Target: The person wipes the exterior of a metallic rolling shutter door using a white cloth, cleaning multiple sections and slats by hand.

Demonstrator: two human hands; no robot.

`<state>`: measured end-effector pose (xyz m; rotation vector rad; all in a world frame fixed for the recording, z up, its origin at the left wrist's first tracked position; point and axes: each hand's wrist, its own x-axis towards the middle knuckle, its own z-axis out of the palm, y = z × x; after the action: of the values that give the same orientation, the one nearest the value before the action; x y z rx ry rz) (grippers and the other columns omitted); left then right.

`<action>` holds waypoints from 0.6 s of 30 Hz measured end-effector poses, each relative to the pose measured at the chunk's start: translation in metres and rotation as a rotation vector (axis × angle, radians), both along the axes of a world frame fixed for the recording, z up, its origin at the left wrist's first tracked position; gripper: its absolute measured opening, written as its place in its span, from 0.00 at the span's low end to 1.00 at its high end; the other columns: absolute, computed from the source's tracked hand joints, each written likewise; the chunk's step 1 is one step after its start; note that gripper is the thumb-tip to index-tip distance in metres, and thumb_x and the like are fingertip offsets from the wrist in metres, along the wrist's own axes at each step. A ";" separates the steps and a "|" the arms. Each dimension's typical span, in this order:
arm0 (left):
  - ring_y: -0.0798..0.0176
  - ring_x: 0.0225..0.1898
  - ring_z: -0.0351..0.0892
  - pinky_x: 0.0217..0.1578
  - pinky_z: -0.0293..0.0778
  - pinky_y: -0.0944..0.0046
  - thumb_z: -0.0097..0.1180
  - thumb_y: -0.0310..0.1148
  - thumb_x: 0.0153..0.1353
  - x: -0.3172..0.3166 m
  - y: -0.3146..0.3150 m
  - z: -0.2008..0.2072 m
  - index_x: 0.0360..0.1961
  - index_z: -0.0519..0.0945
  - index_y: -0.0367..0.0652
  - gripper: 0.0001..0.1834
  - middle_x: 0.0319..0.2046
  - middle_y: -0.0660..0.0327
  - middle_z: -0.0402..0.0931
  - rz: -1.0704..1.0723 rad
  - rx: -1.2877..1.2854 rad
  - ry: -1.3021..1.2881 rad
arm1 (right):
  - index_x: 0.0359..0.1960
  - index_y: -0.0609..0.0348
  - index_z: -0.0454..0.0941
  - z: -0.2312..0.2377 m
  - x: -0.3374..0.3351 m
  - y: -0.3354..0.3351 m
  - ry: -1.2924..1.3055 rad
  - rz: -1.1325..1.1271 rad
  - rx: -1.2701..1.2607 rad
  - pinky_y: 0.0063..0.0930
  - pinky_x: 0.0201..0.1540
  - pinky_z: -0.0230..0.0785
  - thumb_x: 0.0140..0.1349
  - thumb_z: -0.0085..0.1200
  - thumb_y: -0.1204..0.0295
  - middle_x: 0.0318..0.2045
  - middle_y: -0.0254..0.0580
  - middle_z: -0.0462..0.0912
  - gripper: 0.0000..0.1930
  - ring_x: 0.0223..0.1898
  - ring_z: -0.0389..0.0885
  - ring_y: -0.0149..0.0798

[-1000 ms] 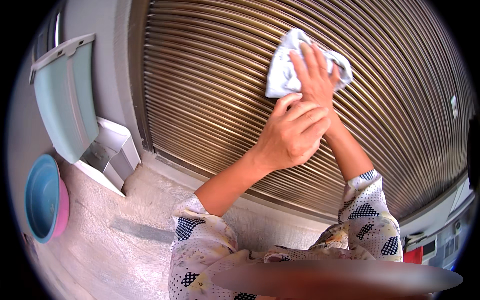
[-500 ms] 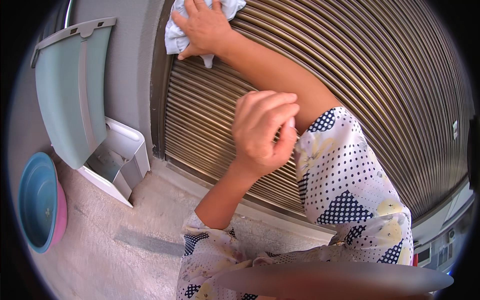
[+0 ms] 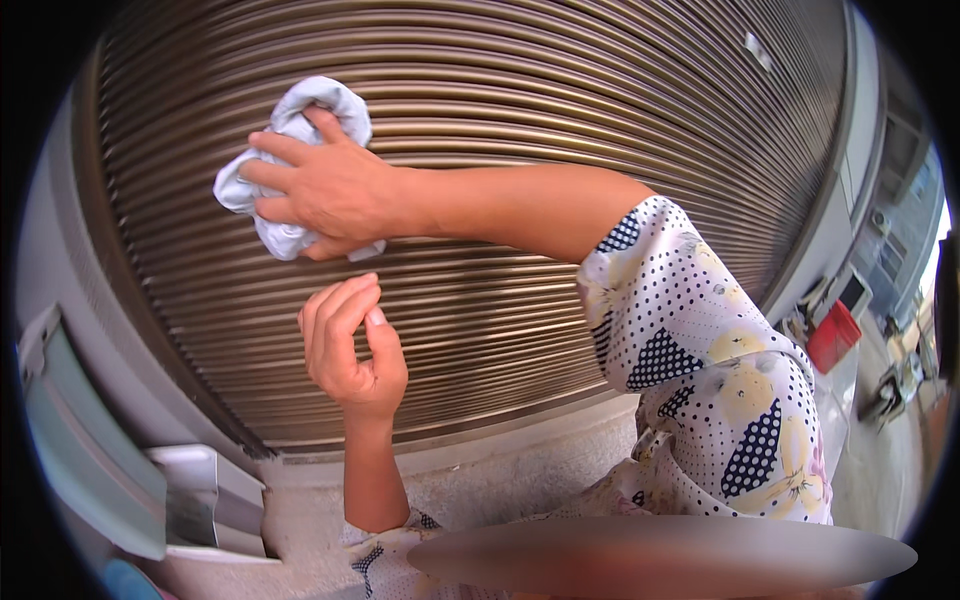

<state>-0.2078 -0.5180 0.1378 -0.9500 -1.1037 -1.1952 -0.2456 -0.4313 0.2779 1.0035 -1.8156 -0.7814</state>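
My right hand (image 3: 335,185) presses a white cloth (image 3: 345,100) against a bronze-coloured ribbed metal shutter (image 3: 480,330). Its fingers are spread over the bunched fabric, and parts of the cloth show around them. Below it, my left hand (image 3: 355,345) is raised in front of the shutter, with loosely bent fingers and the thumb apart. Nothing shows in that hand, and I cannot tell whether it touches the ribs. Patterned sleeves cover both upper arms.
A pale green curved panel (image 3: 95,450) and a white open container (image 3: 225,500) stand at lower left, beside the shutter's side frame (image 3: 95,230). A blue basin (image 3: 130,580) shows at the bottom edge. Far right is a red bucket (image 3: 833,337).
My right hand and the cloth have moved from the shutter's upper left corner by the frame inward across the ribs. My left hand's fingers have loosened, and the view has turned to the right.
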 end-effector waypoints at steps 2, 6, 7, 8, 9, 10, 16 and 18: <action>0.51 0.42 0.75 0.46 0.68 0.57 0.49 0.17 0.50 -0.019 0.004 -0.022 0.38 0.76 0.37 0.13 0.41 0.52 0.78 0.069 -0.124 -0.066 | 0.44 0.47 0.74 -0.013 0.014 0.029 -0.022 -0.033 -0.061 0.67 0.50 0.53 0.35 0.68 0.56 0.56 0.38 0.62 0.30 0.63 0.54 0.47; 0.49 0.57 0.66 0.55 0.58 0.51 0.52 0.22 0.50 -0.062 0.022 -0.071 0.47 0.74 0.39 0.20 0.55 0.50 0.69 0.273 -0.308 -0.154 | 0.50 0.41 0.69 -0.031 0.042 0.097 -0.024 -0.241 -0.117 0.66 0.49 0.55 0.34 0.68 0.54 0.61 0.39 0.59 0.36 0.66 0.52 0.47; 0.49 0.57 0.66 0.55 0.58 0.51 0.52 0.22 0.50 -0.069 0.026 -0.082 0.47 0.74 0.39 0.20 0.55 0.50 0.69 0.259 -0.308 -0.139 | 0.51 0.38 0.68 -0.036 0.049 0.113 -0.013 -0.315 -0.154 0.65 0.51 0.51 0.29 0.70 0.54 0.64 0.39 0.57 0.40 0.67 0.50 0.47; 0.48 0.59 0.62 0.57 0.56 0.49 0.52 0.23 0.51 -0.074 0.030 -0.092 0.50 0.72 0.40 0.22 0.57 0.50 0.66 0.331 -0.346 -0.162 | 0.52 0.38 0.68 -0.039 0.058 0.131 0.009 -0.374 -0.186 0.64 0.52 0.51 0.29 0.70 0.54 0.64 0.39 0.57 0.41 0.67 0.50 0.47; 0.47 0.62 0.59 0.58 0.54 0.47 0.52 0.25 0.52 -0.082 0.034 -0.103 0.53 0.71 0.40 0.24 0.60 0.49 0.62 0.410 -0.384 -0.183 | 0.53 0.38 0.68 -0.045 0.068 0.151 0.031 -0.426 -0.221 0.63 0.53 0.51 0.28 0.70 0.53 0.64 0.40 0.58 0.42 0.67 0.50 0.48; 0.45 0.65 0.53 0.60 0.50 0.44 0.52 0.28 0.53 -0.091 0.035 -0.115 0.56 0.68 0.41 0.26 0.63 0.47 0.56 0.458 -0.411 -0.188 | 0.55 0.37 0.67 -0.050 0.077 0.172 0.076 -0.469 -0.274 0.63 0.54 0.50 0.30 0.70 0.54 0.64 0.41 0.57 0.42 0.67 0.50 0.48; 0.42 0.66 0.49 0.63 0.43 0.42 0.49 0.29 0.54 -0.125 0.026 -0.132 0.61 0.60 0.40 0.31 0.64 0.43 0.52 0.573 -0.365 -0.130 | 0.57 0.52 0.68 -0.028 0.159 0.336 0.434 -0.614 -0.671 0.49 0.60 0.53 0.41 0.62 0.56 0.62 0.55 0.60 0.37 0.64 0.57 0.54; 0.41 0.66 0.49 0.63 0.43 0.41 0.46 0.29 0.55 -0.135 0.036 -0.141 0.61 0.60 0.38 0.29 0.63 0.42 0.53 0.563 -0.335 -0.110 | 0.56 0.60 0.67 -0.012 0.182 0.402 0.586 -0.536 -1.077 0.40 0.60 0.56 0.46 0.57 0.55 0.58 0.60 0.65 0.35 0.60 0.62 0.56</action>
<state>-0.3428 -0.4824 -0.0031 -0.7484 -1.5658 -0.6166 -0.0636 -0.0290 0.2658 -0.3886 -1.6028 -0.2301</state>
